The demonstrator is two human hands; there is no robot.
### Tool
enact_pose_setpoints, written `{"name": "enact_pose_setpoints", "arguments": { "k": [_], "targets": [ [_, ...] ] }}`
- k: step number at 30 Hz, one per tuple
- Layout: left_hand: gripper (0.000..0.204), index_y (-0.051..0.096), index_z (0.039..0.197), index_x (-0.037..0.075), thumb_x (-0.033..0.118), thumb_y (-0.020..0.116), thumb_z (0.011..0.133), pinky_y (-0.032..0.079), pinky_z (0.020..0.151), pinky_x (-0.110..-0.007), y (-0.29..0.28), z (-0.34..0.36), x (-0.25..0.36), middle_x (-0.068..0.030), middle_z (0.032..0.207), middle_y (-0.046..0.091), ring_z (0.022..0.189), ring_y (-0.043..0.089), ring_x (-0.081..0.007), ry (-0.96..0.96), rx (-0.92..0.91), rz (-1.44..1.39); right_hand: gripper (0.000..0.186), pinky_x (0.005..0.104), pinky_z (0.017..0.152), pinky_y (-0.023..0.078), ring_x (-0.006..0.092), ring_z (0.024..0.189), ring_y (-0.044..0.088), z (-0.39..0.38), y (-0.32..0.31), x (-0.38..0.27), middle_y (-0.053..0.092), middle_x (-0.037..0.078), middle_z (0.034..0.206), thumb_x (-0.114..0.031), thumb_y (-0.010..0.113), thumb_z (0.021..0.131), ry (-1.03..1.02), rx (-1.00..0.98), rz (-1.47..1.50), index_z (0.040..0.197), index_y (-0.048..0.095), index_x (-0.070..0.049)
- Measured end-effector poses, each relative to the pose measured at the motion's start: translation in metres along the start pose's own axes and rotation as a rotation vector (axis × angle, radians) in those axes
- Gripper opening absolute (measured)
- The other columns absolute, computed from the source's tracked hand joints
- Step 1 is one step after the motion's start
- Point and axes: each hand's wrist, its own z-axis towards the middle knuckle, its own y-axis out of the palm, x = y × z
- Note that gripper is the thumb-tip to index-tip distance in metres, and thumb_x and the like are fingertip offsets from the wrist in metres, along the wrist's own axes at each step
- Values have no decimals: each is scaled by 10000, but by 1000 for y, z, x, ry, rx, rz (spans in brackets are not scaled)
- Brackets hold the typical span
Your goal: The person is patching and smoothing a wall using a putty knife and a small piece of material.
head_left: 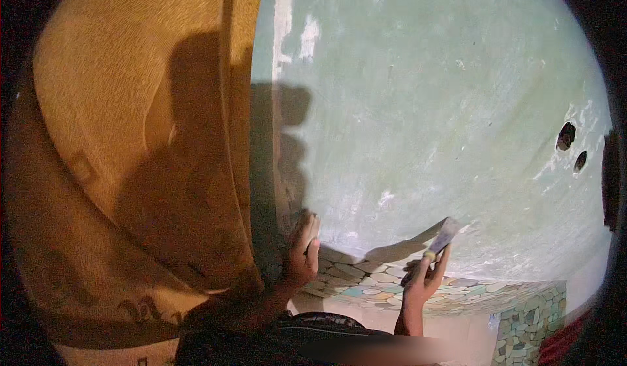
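My right hand point(423, 287) grips a scraper point(445, 232) by its pale handle, with the fingers closed round it. Its flat metal blade points up and meets, or nearly meets, the pale green wall point(418, 118), beside a whitish scraped streak. A long dark shadow runs from the blade to the left. My left hand point(304, 252) is raised at the wall's lower left, fingers stretched up and close together. It seems to rest on the wall, though the contact is partly in shade. I make out nothing held in it.
A large brown wood-like panel point(85, 105) stands at the left, crossed by my shadow. Bare white patches point(309, 37) mark the wall. Two dark holes point(566, 136) are at the right. Below lies a stone-patterned surface point(385, 287); a red cloth point(563, 341) shows at the lower right.
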Motion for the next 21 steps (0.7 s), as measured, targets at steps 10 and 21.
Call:
{"name": "enact_pose_setpoints", "arguments": {
  "k": [10,21],
  "targets": [
    [558,358,1436,23,239,526,949,456,897,-346,0,-44,-6,-159,1236,552,1007,592,-211,-703,-48,-492,615,291,533,505,148,639,591,-53,7,12,519,118,1064,-197,541,974,258,-98,88,1497,243,-66],
    [576,416,1387,10,285,575,906,466,714,-315,15,-117,-138,-124,1117,575,872,590,-187,-935,-26,-520,558,306,520,503,151,624,572,-78,3,18,552,114,984,-170,519,985,328,-27,72,1456,255,-32]
  ]
}}
